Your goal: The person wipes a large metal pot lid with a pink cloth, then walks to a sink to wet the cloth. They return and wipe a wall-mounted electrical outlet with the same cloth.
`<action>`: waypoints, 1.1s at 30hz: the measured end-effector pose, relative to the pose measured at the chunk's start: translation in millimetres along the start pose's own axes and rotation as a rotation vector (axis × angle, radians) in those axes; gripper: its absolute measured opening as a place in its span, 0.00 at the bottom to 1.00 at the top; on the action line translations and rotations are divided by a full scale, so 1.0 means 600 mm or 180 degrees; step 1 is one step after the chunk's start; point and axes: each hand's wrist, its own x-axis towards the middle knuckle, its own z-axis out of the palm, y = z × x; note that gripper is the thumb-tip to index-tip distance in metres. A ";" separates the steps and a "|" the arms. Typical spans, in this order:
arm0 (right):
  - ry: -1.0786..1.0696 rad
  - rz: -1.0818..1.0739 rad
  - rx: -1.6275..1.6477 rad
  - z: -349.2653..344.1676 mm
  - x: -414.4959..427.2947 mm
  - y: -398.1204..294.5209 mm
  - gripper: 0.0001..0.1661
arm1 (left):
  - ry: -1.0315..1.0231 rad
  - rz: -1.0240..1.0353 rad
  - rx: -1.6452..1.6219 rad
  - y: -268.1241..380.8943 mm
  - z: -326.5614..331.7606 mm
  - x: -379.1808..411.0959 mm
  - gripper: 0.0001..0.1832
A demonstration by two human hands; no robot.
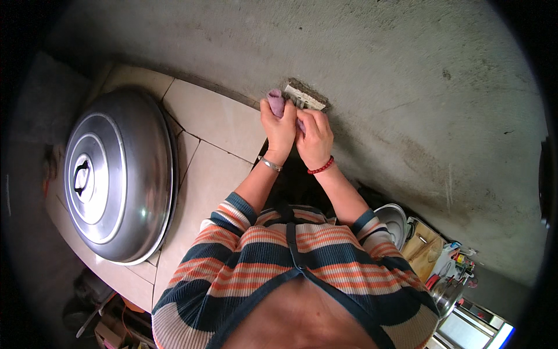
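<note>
My left hand (280, 128), with a silver bracelet at the wrist, is closed around a bunched pinkish-purple cloth (275, 103). Beside it, my right hand (315, 136), with a red bead bracelet, also grips part of the cloth, a bit of which shows between the hands. Both hands are raised in front of a white wall socket or switch plate (305, 97) set in the rough grey wall. The hands overlap the plate's lower edge, so whether the cloth touches it cannot be told.
A large domed metal lid (144, 183) rests on the tiled counter (218, 174) at left. The grey plaster wall (414, 78) runs across the top and right. At lower right are a metal basin (393, 224), a wooden board (420, 248) and a metal pot (447, 296). Boxes lie at lower left.
</note>
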 end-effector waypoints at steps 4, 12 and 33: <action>-0.0247 0.0072 -0.0171 0.008 -0.051 0.026 0.17 | 0.0031 -0.0212 0.0213 -0.064 -0.009 -0.030 0.10; 0.0076 -0.0256 0.0193 -0.019 0.030 -0.017 0.16 | -0.0086 0.0112 -0.0128 0.044 -0.008 -0.002 0.08; 0.0174 0.0145 0.0249 -0.042 0.011 -0.004 0.18 | -0.0048 0.0487 0.0565 0.044 0.025 -0.024 0.08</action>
